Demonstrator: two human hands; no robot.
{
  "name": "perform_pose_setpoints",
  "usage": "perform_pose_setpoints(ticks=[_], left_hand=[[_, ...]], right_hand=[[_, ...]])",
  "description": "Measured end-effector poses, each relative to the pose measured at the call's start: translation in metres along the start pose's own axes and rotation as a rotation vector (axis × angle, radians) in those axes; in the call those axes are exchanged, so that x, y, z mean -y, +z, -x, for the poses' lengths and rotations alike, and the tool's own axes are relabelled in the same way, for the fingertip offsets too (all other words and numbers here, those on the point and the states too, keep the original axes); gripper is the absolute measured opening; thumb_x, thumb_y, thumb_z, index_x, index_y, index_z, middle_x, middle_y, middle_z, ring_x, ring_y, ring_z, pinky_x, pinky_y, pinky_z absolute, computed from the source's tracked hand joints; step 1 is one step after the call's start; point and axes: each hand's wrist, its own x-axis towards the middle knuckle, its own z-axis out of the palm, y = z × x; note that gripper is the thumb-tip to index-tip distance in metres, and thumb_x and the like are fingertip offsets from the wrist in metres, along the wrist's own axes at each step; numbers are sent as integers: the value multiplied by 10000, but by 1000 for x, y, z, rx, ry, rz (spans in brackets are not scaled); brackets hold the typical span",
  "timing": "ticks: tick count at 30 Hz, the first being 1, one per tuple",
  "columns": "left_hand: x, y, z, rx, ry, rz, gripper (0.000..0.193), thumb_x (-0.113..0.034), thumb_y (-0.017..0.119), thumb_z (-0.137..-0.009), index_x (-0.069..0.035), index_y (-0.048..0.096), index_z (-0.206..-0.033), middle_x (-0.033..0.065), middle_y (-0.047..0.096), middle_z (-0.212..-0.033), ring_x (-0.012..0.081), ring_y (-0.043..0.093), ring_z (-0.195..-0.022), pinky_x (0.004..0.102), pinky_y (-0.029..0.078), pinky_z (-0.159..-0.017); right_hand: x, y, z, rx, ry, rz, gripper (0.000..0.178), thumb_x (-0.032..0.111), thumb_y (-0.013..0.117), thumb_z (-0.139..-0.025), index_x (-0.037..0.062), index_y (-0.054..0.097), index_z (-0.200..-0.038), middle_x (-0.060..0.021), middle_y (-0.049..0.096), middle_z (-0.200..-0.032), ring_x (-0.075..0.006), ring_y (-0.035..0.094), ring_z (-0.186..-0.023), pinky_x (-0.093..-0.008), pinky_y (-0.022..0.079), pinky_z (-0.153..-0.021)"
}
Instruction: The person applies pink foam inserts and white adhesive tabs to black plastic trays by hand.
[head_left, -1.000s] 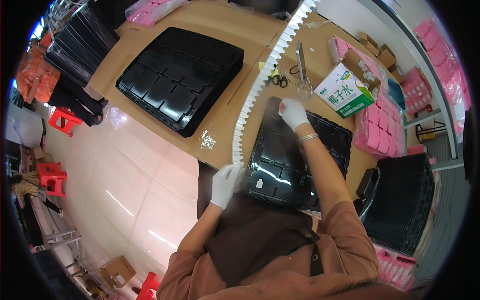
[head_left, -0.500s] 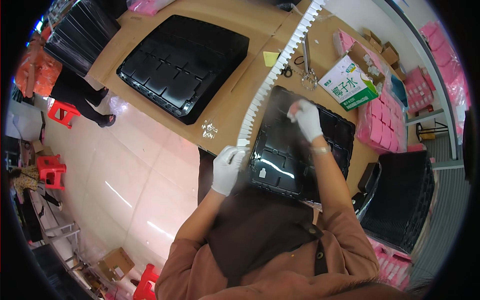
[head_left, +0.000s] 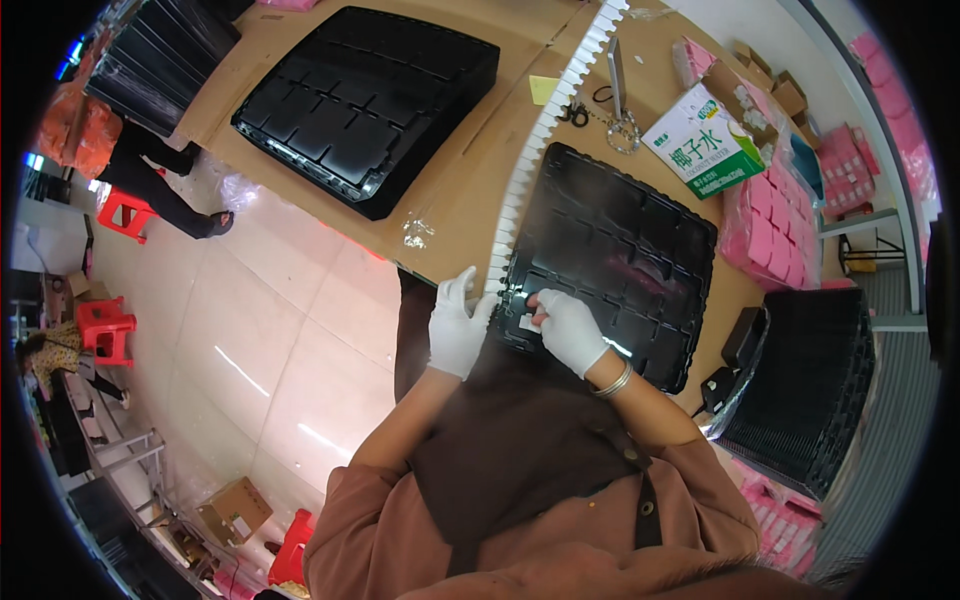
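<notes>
A black moulded plastic tray [head_left: 625,235] with a grid of shallow compartments lies on the bench in front of me. Along its left side runs a long white strip with a toothed edge [head_left: 545,125]. My left hand [head_left: 460,325], in a white glove, rests with fingers apart at the strip's near end, beside the tray's left edge. Over the tray's near left corner, my gloved right hand [head_left: 572,332] has its bare thumb and fingertip pinched together; what they hold, if anything, is too small to make out. A small white tag [head_left: 527,322] lies just below those fingertips.
Another black tray stack [head_left: 370,110] stands at the far left of the bench. Scissors [head_left: 574,115] and a white-green carton [head_left: 703,143] lie beyond my tray. Pink packs [head_left: 770,225] and stacked black trays [head_left: 800,385] are on the right. A person stands left.
My right hand has come down and left from above the tray's middle to its near left corner. My left hand's fingers have spread beside the strip. The view has shifted slightly.
</notes>
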Motion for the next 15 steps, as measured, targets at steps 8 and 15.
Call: perform_pose_setpoints(ticks=[8,15], left_hand=[[6,-6,12,-76,71,-17,446,-273,525,-959,-8,455,-1311,198,484,-1204,335,566,-1050,399,476,-878],[4,-8,12,20,-48,16,293,-150,607,-903,-12,566,-1158,148,552,-1025,288,558,-912,370,477,-780]], right_hand=[[-5,13,0,-162,-142,209,126,-61,516,-774,-1,609,-836,-152,609,-785,-321,618,-745,-374,506,-692],[-6,9,-1,-120,-95,46,62,-36,536,-774,-8,591,-777,-164,619,-811,-328,638,-775,-390,511,-687]])
